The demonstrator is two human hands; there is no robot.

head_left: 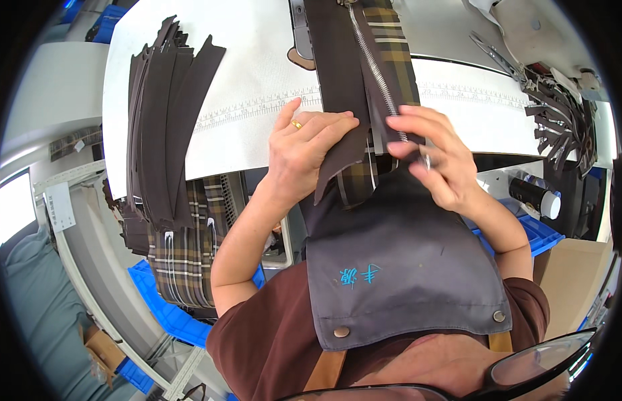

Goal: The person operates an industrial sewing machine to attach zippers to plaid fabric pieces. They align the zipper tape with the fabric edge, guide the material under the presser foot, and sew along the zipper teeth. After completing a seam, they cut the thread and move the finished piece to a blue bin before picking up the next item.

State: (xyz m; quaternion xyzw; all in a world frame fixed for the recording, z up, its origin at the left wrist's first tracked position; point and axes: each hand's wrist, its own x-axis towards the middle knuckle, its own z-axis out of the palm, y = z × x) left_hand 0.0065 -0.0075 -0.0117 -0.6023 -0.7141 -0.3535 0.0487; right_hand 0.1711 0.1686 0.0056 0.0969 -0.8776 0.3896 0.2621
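Note:
A dark brown fabric strip (341, 73) runs away from me over the white table, beside brown, yellow and white plaid fabric (391, 47). Between them lies a dark zipper (376, 67) with silver teeth. My left hand (301, 144), a gold ring on one finger, is closed on the near part of the brown strip, whose end hangs over the table edge. Curled round the zipper's near end are the fingers of my right hand (448, 157), slightly blurred. A small shiny piece shows among them; I cannot tell what it is.
Brown strips (154, 134) lie piled on the left of the white table (247, 67), which bears a printed ruler. Plaid pieces (180, 267) hang below, above a blue bin (157, 301). At the right are bundled zippers (558, 123), scissors (491, 53) and a dark bottle (531, 197).

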